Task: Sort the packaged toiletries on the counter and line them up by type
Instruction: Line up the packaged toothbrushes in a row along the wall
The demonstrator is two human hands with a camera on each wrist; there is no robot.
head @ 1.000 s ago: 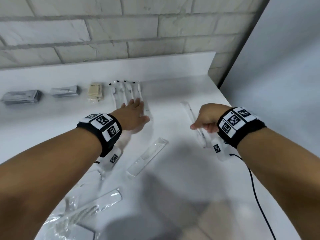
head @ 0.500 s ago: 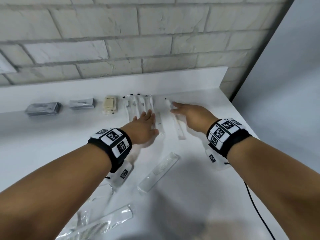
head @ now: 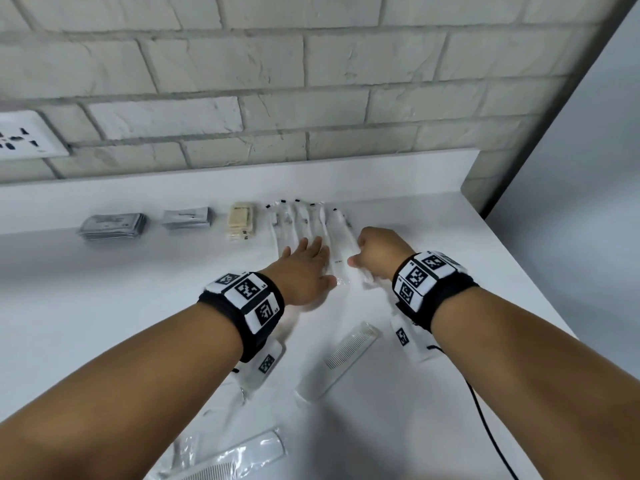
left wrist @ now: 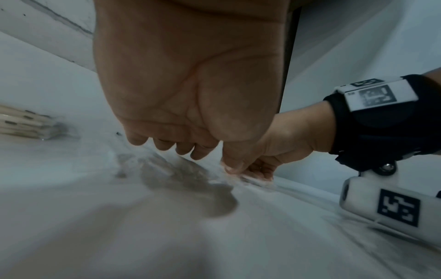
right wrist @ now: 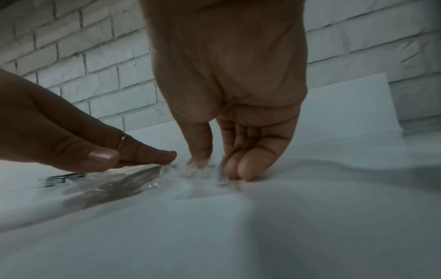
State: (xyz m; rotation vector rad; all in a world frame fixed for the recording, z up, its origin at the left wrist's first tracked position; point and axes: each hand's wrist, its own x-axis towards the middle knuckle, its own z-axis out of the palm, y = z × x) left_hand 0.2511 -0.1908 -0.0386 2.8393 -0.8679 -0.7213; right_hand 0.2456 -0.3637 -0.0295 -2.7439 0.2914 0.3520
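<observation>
Along the back of the white counter [head: 104, 306] lie two stacks of grey sachets [head: 112, 225] [head: 187, 218], a stack of beige packets [head: 240, 221] and several clear-wrapped toothbrushes [head: 294, 220] side by side. My left hand [head: 308, 258] lies flat on these wrappers, fingers straight. My right hand [head: 370, 251] is just to its right, its bent thumb and fingertips [right wrist: 238, 169] pinching the rightmost toothbrush package [head: 337, 237] against the counter. In the left wrist view my left hand [left wrist: 181, 147] has its fingertips down on the wrappers.
Two wrapped combs lie nearer me, one [head: 349, 351] between my forearms and one [head: 235, 455] at the front edge. A black cable [head: 485, 420] trails from my right wrist. A wall socket [head: 24, 140] is at the left; the counter ends at the right.
My right hand carried the toothbrush package from the right side up to the row, pushed it in with straight fingers, and has now bent its fingers onto it. The left hand stayed put.
</observation>
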